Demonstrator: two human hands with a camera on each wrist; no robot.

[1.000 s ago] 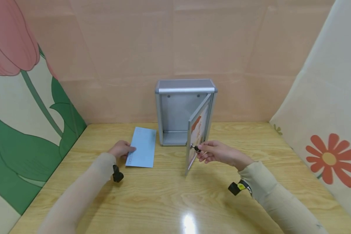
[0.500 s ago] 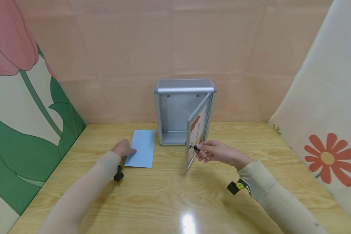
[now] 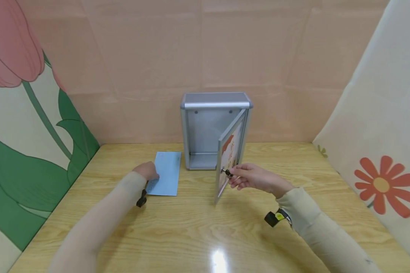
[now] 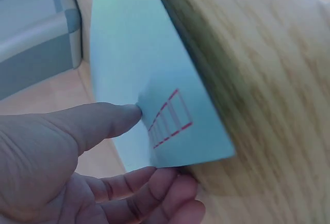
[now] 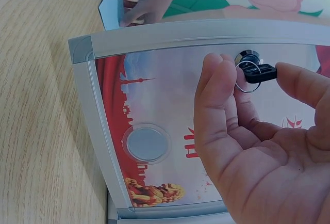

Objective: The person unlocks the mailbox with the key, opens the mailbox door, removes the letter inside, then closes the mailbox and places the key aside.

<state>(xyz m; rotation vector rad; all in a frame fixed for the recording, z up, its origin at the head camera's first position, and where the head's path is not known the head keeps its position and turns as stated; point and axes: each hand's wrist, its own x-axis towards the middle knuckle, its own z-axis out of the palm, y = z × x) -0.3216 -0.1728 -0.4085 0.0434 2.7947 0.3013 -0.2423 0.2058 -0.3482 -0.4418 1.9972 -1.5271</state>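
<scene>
Blue envelope (image 3: 168, 172) has dipped at its far edge

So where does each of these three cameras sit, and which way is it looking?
Head: worn on the head, facing forward and down at the metal box, its open door and the blue paper; left hand and right hand both show.
Left wrist: on that wrist, facing the left hand's grip on the paper, part of the box beyond.
Right wrist: on that wrist, facing the right hand holding the black key at the door's lock.
Shared: both wrist views show the left hand and the paper.
</scene>
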